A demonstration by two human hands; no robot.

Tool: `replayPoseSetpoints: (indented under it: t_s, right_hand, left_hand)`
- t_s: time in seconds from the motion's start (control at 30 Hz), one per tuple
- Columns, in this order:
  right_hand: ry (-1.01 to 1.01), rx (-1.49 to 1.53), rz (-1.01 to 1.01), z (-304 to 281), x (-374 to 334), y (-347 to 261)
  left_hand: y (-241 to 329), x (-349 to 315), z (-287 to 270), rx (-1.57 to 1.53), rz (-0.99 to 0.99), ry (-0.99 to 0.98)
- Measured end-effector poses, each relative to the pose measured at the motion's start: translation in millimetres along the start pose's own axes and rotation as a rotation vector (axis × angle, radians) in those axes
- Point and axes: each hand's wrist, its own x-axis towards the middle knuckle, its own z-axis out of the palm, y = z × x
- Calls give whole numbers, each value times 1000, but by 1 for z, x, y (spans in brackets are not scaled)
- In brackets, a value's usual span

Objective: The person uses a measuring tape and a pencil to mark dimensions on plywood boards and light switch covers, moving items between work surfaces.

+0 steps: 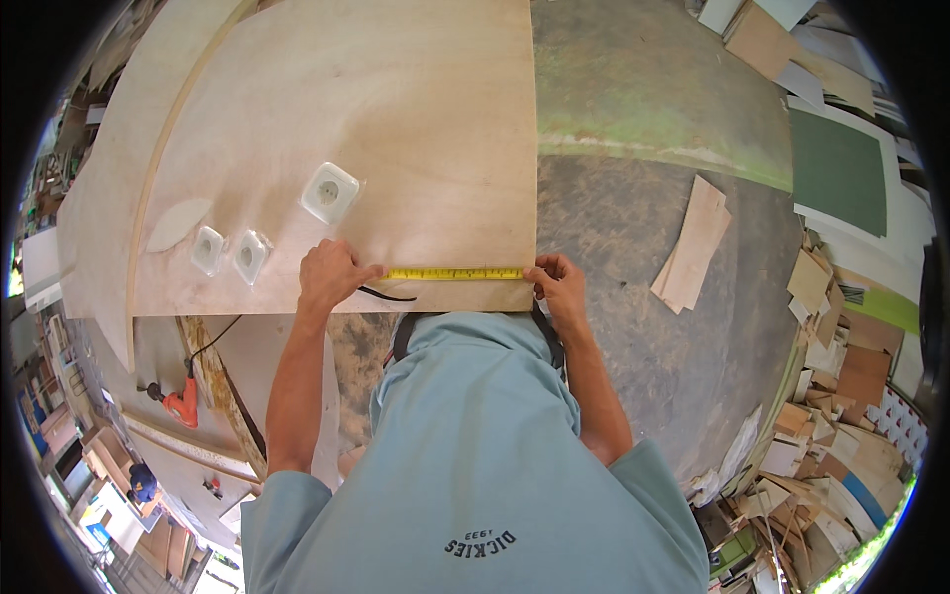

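A yellow tape measure (pixel 455 274) lies stretched across the near right part of a large plywood sheet (pixel 435 148). My left hand (pixel 332 274) is closed at the blade's left end, hiding the case if it is there. A thin black strap (pixel 388 295) shows just beside that hand. At the sheet's right edge, the fingers of my right hand (pixel 557 284) pinch the other end of the blade. Beyond my left hand sits a white square power socket (pixel 330 193) in clear wrap. Two more wrapped sockets, a left one (pixel 207 250) and a right one (pixel 251 257), lie farther left.
A pale leaf-shaped wood piece (pixel 178 226) and a curved-edged board (pixel 163 119) lie at the left. Thin wood strips (pixel 693 243) rest on the stained surface at right. An orange corded power tool (pixel 182 403) is lower left. Wood offcuts (pixel 821 396) pile up at far right.
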Motion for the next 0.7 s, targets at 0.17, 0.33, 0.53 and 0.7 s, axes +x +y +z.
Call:
replayPoseSetpoints:
  t_s: [0.17,0.33,0.53,0.7]
  right_hand:
    - [28,44,15,2,-2,0]
    - [53,60,19,4,-4,0]
    - [56,81,-2,6,-1,5]
    - [99,64,-31,7,-2,4]
  left_hand:
    - [2,-1,4,0,37,46]
    - [0,-2,7,-31,92,97]
    - [3,-6,7,-17,87,139]
    - [5,-5,14,3,97,200]
